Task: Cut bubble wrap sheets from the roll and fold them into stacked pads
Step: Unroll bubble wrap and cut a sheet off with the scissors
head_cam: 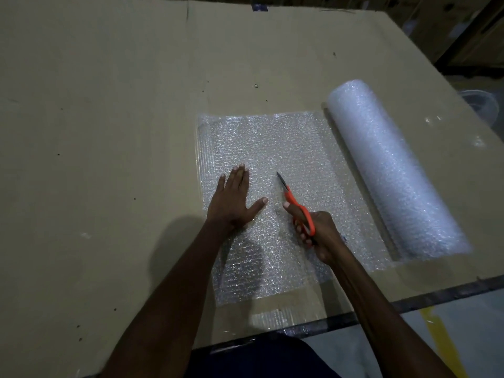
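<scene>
1. On the cardboard-covered table (109, 132), the bubble wrap roll (392, 165) lies at the right, its unrolled sheet (272, 143) spread flat leftward.
2. Left hand (234, 203) presses the sheet, fingers straight and spread.
3. Right hand (319, 236) grips orange-handled scissors (297, 205), blades pointing away over the sheet.

The bench (109, 132) is covered by flat brown cardboard, edged by a dark strip at the near side. A bubble wrap roll (392, 165) is laid on it at the right, and its unrolled sheet (272, 143) is spread flat beside it.
</scene>
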{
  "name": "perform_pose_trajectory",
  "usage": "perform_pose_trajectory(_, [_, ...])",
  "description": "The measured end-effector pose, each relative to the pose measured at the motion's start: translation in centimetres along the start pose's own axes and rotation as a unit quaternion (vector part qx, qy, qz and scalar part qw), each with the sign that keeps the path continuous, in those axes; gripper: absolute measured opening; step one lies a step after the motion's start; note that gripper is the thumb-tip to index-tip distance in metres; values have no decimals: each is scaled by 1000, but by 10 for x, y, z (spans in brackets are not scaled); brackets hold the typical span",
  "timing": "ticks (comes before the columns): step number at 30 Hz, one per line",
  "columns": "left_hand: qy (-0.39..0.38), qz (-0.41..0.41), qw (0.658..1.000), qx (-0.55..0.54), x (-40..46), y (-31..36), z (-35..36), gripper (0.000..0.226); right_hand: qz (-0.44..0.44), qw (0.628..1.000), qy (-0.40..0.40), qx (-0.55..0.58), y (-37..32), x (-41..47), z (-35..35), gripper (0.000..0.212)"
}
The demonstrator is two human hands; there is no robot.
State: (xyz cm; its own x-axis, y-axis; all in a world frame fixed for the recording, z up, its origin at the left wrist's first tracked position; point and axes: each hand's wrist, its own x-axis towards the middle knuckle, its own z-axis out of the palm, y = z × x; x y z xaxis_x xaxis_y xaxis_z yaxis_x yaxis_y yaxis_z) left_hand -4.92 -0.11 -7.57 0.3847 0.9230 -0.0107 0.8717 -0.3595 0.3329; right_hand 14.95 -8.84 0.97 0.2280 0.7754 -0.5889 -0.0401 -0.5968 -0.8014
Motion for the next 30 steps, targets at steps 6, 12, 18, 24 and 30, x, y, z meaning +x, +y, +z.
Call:
perform_pose_trajectory(6, [2,-5,1000,-6,-2,0,0,97,-12,1000,10,-9,-7,8,7,46])
perform_pose_trajectory(12, [38,-10,999,-12,12,-3,-15,94,7,1000,-3,4,-4,4,2,41])
perform_pose_trajectory(18, [88,10,996,15,50,-18,-27,80,4,1000,2,-16,-16,7,4,48])
perform_pose_trajectory(24, [5,8,1000,28,63,-37,-20,84,8,1000,0,-24,-25,17,11,47])
perform_pose_trajectory(30, [3,3,1000,16,60,-35,-20,83,11,1000,3,-14,-19,19,12,43])
